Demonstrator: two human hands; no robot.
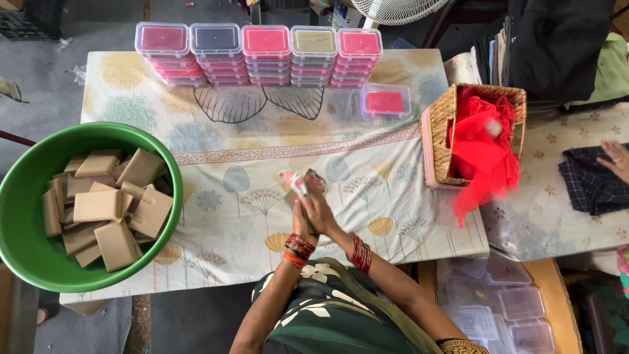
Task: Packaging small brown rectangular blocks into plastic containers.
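My left hand and my right hand are pressed together over the middle of the cloth-covered table, both closed around a small item with a red and white wrap; it is blurred and mostly hidden by the fingers. A green tub full of tan rectangular bars stands at the left. A wicker basket of red net cloth sits to the right of my hands.
Several stacks of lidded clear boxes with red and dark contents line the far edge, one single box apart. Empty clear boxes lie at lower right. Another person's hand rests on dark checked cloth at far right.
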